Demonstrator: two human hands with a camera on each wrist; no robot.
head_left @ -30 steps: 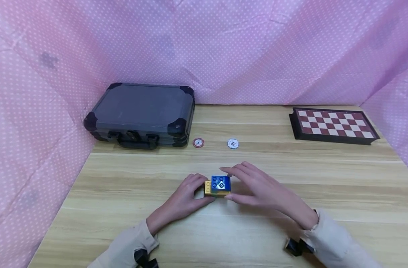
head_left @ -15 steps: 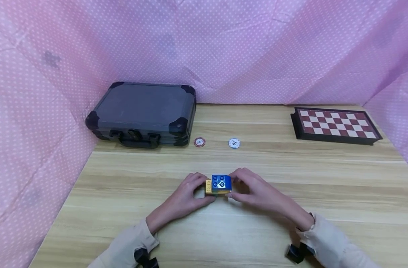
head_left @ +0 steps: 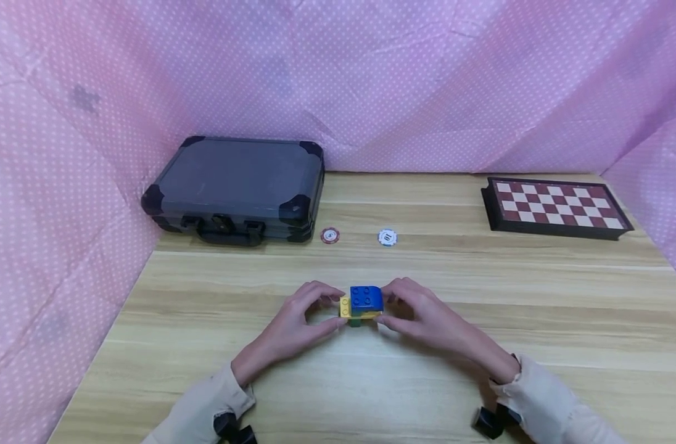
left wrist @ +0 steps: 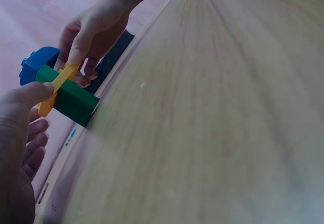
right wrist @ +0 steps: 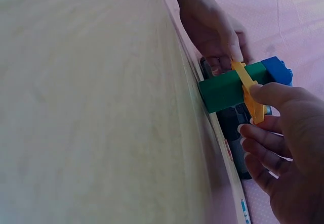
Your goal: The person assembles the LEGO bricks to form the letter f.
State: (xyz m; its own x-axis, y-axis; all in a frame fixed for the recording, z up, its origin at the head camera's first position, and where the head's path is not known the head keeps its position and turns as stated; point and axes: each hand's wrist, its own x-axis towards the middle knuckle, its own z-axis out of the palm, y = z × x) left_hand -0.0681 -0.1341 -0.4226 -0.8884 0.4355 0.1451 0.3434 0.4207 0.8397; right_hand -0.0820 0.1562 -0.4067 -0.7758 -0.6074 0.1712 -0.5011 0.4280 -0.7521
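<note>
A small toy building-block stack stands upright at mid-table in the head view, between the two hands. A blue brick with a curved side (head_left: 366, 298) tops it; below come green blocks (left wrist: 76, 102) with a long yellow piece (right wrist: 245, 82) running crosswise between them. My left hand (head_left: 290, 320) pinches the yellow piece's left end, thumb on the near side and fingers on the far side. At the opposite end, my right hand (head_left: 432, 317) pinches the yellow piece the same way. In both wrist views the lower green block's base is right at the tabletop.
A grey case with black corners (head_left: 238, 179) lies at the back left of the wooden table (head_left: 205, 345). Beside it are a red chip (head_left: 330, 235) and a white chip (head_left: 387, 237). A checkered board (head_left: 557, 205) sits at the back right, before a pink dotted cloth (head_left: 399, 86).
My right hand has come from loosely spread fingers to a pinch on the stack's right end. My left hand has shifted slightly left, and green now shows below the yellow piece.
</note>
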